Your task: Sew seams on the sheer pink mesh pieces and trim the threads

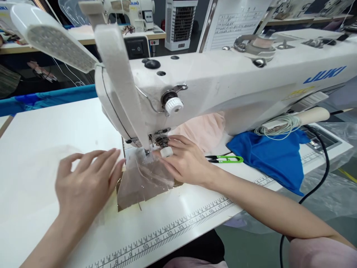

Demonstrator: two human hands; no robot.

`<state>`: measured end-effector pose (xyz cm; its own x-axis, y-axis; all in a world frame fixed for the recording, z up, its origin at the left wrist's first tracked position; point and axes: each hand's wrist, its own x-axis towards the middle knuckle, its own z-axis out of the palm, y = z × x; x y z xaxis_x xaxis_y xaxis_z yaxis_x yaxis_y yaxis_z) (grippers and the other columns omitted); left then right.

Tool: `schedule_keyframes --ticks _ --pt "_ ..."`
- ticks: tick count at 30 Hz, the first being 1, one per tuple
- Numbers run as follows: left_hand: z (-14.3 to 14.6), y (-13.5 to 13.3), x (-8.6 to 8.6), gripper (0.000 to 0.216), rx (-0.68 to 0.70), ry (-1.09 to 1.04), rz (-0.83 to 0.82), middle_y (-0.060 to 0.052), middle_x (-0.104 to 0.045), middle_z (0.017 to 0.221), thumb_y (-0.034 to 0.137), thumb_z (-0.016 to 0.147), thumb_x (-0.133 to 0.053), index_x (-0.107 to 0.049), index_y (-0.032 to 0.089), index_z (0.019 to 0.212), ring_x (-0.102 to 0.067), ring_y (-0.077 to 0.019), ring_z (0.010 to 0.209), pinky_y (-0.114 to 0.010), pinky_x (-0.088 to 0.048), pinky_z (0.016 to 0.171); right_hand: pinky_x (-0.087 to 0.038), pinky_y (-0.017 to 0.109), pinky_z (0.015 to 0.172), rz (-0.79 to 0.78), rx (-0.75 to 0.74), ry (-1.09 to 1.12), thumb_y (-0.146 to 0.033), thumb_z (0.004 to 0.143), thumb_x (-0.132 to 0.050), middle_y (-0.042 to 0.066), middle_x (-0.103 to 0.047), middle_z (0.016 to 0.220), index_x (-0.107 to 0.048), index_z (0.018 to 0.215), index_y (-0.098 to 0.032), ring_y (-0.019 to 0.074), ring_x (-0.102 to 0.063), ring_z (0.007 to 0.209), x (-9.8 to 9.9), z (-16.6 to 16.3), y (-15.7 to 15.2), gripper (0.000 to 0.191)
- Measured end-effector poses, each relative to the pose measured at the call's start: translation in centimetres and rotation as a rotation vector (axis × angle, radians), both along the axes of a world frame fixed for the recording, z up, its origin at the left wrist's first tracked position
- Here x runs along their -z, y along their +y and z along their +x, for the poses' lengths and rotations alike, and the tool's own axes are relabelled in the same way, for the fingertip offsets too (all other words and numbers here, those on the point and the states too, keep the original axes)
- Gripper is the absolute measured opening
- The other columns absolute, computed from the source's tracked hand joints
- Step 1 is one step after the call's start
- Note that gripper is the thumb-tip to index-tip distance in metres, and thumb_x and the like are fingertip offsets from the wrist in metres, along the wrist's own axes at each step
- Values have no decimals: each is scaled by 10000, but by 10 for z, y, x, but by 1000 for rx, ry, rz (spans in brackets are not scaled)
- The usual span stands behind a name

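A thin see-through sheet (145, 175) lies over the needle plate of a white JUKI sewing machine (200, 78), its near part reaching under the presser foot (147, 152). To the left of the foot, my left hand (86, 182) is held palm down, fingers stretched out, with nothing visible in its grasp. My right hand (186, 160) is at the right of the needle, fingers bent in beside a small white thread knob (166, 151). Its fingertips are partly hidden, so what they pinch cannot be made out.
Green-handled thread snips (227, 159) lie right of my right hand, near blue cloth (270, 156) and pale pink cloth (206, 130). A printed ruler (167, 230) runs along the table's front edge. A black cable (325, 167) hangs at the right.
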<state>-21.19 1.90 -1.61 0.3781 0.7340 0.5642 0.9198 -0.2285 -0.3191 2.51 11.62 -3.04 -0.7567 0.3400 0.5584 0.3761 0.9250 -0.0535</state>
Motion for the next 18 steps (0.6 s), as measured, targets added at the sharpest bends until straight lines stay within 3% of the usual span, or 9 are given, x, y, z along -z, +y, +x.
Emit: schedule_keyframes --ticks 2,4,7,9,11,15,18 --pt "10 -2 2 307 146 -24 -97 -83 -771 981 301 941 -571 -626 139 1196 -710 -264 897 -426 -471 767 -433 399 1046 33 20 -105 -77 879 -441 83 -748 841 -702 1040 -95 198 -664 938 1 1 2 307" --pt "16 -2 6 368 183 -25 -213 -95 -756 1056 374 970 -508 -600 141 1240 -701 -277 962 -450 -475 793 -398 428 1091 49 6 -153 -28 821 -438 100 -751 864 -680 1081 -66 213 -656 996 3 2 1 357" --pt "8 1 7 366 -40 -7 -210 -156 -716 1148 376 971 -494 -606 139 1227 -626 -390 1135 -585 -445 896 -406 415 1086 25 -56 -97 2 793 -434 60 -755 803 -682 1069 -82 195 -679 940 5 2 -8 380" --pt "0 2 3 304 -161 -28 -157 -162 -671 1237 298 963 -512 -602 156 1216 -545 -413 1246 -629 -422 952 -422 376 1069 0 -117 -50 4 824 -441 38 -764 839 -693 1035 -101 176 -688 940 7 0 -16 345" --pt "1 2 0 285 -85 -81 -150 -134 -661 1262 249 957 -519 -585 171 1223 -569 -356 1233 -563 -472 949 -431 342 1054 -14 -171 -34 -4 862 -455 36 -767 908 -705 981 -110 169 -684 983 9 -3 -22 296" --pt "22 3 5 260 234 -198 -287 -106 -709 1143 209 972 -476 -608 124 1179 -660 -242 1057 -402 -538 891 -468 314 989 -25 -200 -27 -29 912 -461 32 -764 913 -705 949 -124 154 -685 949 14 -6 -25 265" --pt "30 7 15 284 235 -223 -340 -120 -700 1094 211 976 -457 -622 96 1176 -655 -243 1012 -402 -532 890 -484 317 948 -37 -204 -12 -30 928 -442 36 -757 921 -689 1002 -121 147 -683 913 16 -6 -23 274"
